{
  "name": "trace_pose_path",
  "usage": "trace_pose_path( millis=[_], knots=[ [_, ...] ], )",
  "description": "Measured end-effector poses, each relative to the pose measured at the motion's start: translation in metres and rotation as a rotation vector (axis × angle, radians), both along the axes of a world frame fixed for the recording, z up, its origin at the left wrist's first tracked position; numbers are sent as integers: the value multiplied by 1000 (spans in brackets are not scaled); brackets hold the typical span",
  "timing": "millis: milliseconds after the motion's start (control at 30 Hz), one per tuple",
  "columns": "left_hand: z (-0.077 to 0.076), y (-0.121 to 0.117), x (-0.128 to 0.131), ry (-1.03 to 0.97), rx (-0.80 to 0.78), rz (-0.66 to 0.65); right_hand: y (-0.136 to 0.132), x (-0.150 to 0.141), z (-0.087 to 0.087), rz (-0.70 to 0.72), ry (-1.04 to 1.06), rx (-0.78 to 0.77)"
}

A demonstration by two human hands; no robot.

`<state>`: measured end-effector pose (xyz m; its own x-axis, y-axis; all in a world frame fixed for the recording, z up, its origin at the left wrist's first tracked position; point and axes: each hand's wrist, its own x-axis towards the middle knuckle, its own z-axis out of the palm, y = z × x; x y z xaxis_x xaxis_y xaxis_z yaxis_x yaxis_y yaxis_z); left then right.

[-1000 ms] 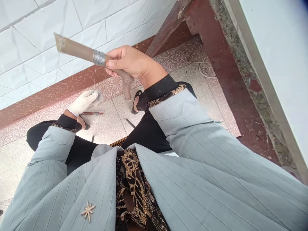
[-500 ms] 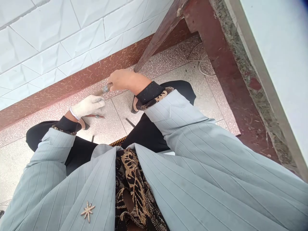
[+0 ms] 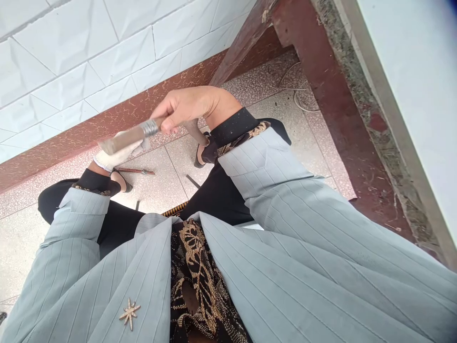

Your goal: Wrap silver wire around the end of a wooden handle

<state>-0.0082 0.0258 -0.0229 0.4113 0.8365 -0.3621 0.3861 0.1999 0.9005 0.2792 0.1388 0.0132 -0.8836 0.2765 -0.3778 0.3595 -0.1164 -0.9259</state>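
Note:
My bare right hand is closed around a wooden tool bound with silvery wire. Its thick brownish end points left, and a curved wooden part shows below my palm. Behind that end is my left hand in a white knitted glove. The tool covers much of the glove, so its fingers are mostly hidden; I cannot tell whether the two touch. Just below the glove, a thin reddish-brown rod with a greyish wrapped spot shows low over the floor.
White relief tiles and a red-brown skirting line the wall ahead. A slanted wooden brace meets a dark red frame at right. A pale cable lies on the speckled floor beyond my knee.
My right hand has risen slightly, and the tool now shows at greater length, its thick end farther left across the glove. My left hand has shifted a little left.

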Motion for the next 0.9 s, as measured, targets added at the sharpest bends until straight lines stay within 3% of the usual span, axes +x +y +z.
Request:
trace_pose_path(
  millis=[100, 200, 333, 433, 600, 733, 900],
  knots=[
    [-1, -3, 8, 25, 28, 25, 1, 4, -4, -380, 83, 25],
    [1, -4, 18, 157, 36, -6, -2, -3, -7, -494, -96, 97],
    [6, -3, 25, 306, 115, -102, -10, -22, -2, -292, -493, 521],
    [10, -3, 26, 388, 119, -175, -19, -36, 3, -101, -638, 638],
    [15, -4, 24, 421, 60, -288, -26, -41, 5, 334, -762, 554],
    [7, -2, 18, 402, 83, -296, -25, -40, 1, 375, -718, 337],
    [-7, 0, 9, 277, 45, -217, -16, -32, -1, 449, -517, 223]
  ],
)
